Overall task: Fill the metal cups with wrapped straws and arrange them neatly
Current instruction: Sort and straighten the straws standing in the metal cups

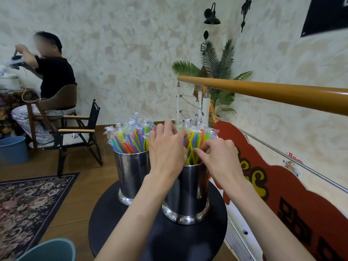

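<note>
Two metal cups of wrapped straws, both hands in nearer bunch
</note>
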The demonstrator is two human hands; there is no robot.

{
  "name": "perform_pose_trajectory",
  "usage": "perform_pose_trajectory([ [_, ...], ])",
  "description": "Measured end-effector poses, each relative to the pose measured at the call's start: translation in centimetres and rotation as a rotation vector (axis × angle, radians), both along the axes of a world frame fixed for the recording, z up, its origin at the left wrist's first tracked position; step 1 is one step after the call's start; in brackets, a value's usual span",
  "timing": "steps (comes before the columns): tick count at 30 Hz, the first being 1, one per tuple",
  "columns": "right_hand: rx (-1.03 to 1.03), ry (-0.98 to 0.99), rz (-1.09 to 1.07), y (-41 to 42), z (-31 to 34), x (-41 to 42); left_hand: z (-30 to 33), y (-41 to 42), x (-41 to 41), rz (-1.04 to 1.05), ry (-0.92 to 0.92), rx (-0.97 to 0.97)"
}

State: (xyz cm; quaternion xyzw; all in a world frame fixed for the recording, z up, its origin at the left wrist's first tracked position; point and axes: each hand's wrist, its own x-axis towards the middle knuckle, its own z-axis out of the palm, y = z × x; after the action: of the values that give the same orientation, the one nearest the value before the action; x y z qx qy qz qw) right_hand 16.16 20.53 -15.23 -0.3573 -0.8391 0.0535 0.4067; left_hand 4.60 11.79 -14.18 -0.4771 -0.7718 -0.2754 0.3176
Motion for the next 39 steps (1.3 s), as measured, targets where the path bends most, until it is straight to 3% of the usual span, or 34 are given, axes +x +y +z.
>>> perform_pose_trajectory([
  [7, -0.028, 0.027, 0.042, 0.2, 0.1, 0.1, -0.2, 0.5, -0.2, -0.029, -0.087, -0.079],
  [11, -0.070, 0.001, 0.113, 0.4, 0.1, 0.4, 0.0, 0.5, -0.3, -0.132, -0.297, 0.001],
  [20, -0.154, -0.021, 0.205, 0.5, 1.0, 1.0, 0.9, -0.5, -0.4, -0.363, -0.517, 0.181],
  [29, -0.158, 0.118, 0.291, -0.2, 3.2, 0.7, 1.2, -1.5, -1.2, -0.535, -0.546, 0.090],
  [34, -0.130, 0.260, 0.346, -0.5, 4.6, 0.8, 0.7, -1.2, -1.0, -0.387, -0.370, -0.109],
  [39, -0.160, 0.222, 0.394, -0.6, 4.6, 0.9, 0.2, -0.5, -1.3, -0.374, -0.331, -0.071],
])
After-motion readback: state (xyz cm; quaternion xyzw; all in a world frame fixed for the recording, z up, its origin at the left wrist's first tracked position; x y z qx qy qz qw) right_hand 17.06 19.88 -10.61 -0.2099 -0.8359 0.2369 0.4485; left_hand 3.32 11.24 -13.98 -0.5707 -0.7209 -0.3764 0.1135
